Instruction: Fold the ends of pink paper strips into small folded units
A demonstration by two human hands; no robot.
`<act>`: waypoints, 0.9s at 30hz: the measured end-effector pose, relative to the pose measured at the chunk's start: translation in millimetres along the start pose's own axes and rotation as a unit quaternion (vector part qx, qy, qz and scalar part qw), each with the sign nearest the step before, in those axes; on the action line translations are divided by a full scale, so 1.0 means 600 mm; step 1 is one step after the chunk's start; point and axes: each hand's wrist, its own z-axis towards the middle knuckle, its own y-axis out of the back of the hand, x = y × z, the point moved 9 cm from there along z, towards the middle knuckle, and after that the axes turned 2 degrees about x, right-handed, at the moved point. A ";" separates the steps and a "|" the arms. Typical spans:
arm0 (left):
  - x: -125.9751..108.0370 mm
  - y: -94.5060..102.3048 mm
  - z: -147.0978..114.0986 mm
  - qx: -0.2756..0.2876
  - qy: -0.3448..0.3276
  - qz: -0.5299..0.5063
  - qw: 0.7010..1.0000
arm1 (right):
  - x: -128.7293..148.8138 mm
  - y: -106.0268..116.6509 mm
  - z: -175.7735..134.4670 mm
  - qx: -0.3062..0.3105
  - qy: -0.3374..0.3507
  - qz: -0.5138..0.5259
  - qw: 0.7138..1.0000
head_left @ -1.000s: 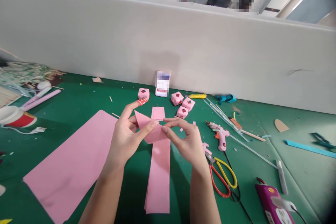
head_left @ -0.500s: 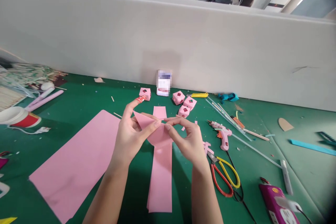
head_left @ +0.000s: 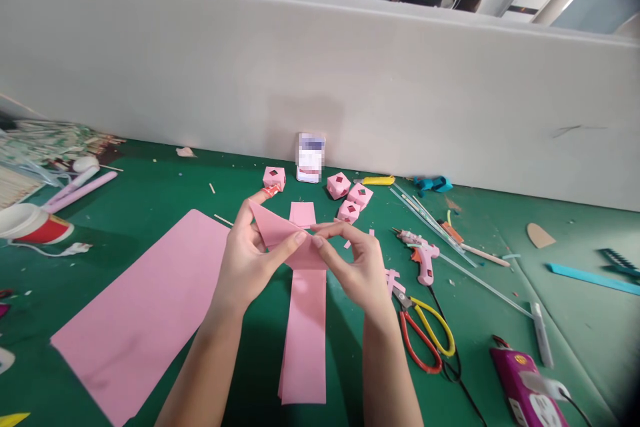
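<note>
Between both hands is a folded piece of pink paper (head_left: 280,230), its pointed corner rising toward the left. My left hand (head_left: 250,260) pinches its middle with the thumb on the near face; the forefinger, with a red-and-white wrap on its tip, sticks out beyond the paper. My right hand (head_left: 353,260) grips the right end between thumb and forefinger. Below and behind the held piece lie long pink paper strips (head_left: 307,340) on the table. A large pink sheet (head_left: 145,313) lies left of my left forearm.
Several folded pink paper shapes (head_left: 339,185) sit near a propped phone (head_left: 310,159). To the right are a pink glue gun (head_left: 425,260), scissors (head_left: 425,340) with red and yellow handles, and a purple power strip (head_left: 525,380). A paper cup (head_left: 45,225) lies at left.
The pointed left corner of the held paper has risen slightly and its lower part has tilted. Both hands keep their pinch in nearly the same place.
</note>
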 end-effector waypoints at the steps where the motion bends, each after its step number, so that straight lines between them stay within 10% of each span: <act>1: 0.002 -0.002 0.001 0.010 -0.002 -0.001 1.000 | 0.001 0.001 0.000 -0.003 0.001 -0.007 1.000; 27: 0.011 0.008 0.006 -0.067 -0.074 -0.074 0.992 | -0.003 -0.021 0.004 0.004 -0.014 0.037 0.999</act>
